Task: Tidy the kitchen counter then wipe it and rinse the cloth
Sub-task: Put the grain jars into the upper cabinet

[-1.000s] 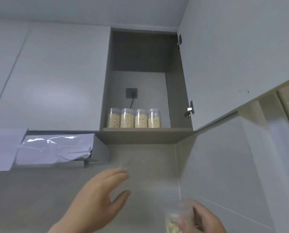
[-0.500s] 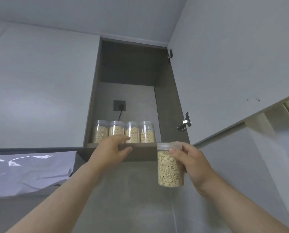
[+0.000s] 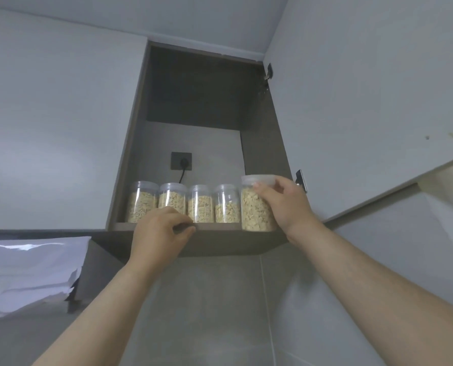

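Right hand (image 3: 286, 204), arm reaching up: gripping a jar (image 3: 254, 216) near its lid (at the right end of the shelf (image 3: 220, 227)). Left hand (image 3: 159, 231): fingers curling over its front edge.

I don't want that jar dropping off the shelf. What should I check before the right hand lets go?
1. Right hand grips jar: ok.
2. Jar upright: ok.
3. Lid on: ok.
4. Jar base fully on shelf: cannot tell; it is at the front edge.
5. Door open, clear of jar: ok.
6. Left hand holds shelf edge, apart from jar: ok.
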A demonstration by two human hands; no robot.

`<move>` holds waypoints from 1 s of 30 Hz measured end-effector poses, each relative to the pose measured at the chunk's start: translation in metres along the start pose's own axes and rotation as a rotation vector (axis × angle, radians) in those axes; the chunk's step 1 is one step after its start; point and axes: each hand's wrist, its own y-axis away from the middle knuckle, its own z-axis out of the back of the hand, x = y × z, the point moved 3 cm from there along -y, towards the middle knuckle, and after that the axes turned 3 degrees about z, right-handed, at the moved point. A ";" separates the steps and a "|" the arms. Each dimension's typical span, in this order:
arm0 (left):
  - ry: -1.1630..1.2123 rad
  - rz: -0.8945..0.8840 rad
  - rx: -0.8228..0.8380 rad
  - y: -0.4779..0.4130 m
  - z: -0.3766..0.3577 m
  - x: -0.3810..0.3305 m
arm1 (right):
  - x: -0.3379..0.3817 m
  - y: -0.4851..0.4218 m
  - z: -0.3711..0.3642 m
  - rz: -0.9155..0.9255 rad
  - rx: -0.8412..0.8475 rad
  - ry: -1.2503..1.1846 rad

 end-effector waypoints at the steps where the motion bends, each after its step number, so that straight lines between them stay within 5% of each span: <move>1: 0.003 0.001 -0.002 0.000 -0.001 0.000 | -0.002 -0.007 -0.002 0.015 -0.021 0.023; 7: 0.028 0.008 -0.013 0.000 -0.005 0.005 | -0.027 -0.039 -0.001 0.034 -0.092 0.055; 17: 0.048 -0.009 -0.032 0.001 -0.004 0.004 | -0.056 -0.050 -0.008 -0.145 0.034 0.054; 30: 0.046 -0.017 -0.031 0.000 -0.009 0.006 | -0.062 -0.046 0.000 -0.078 0.242 0.131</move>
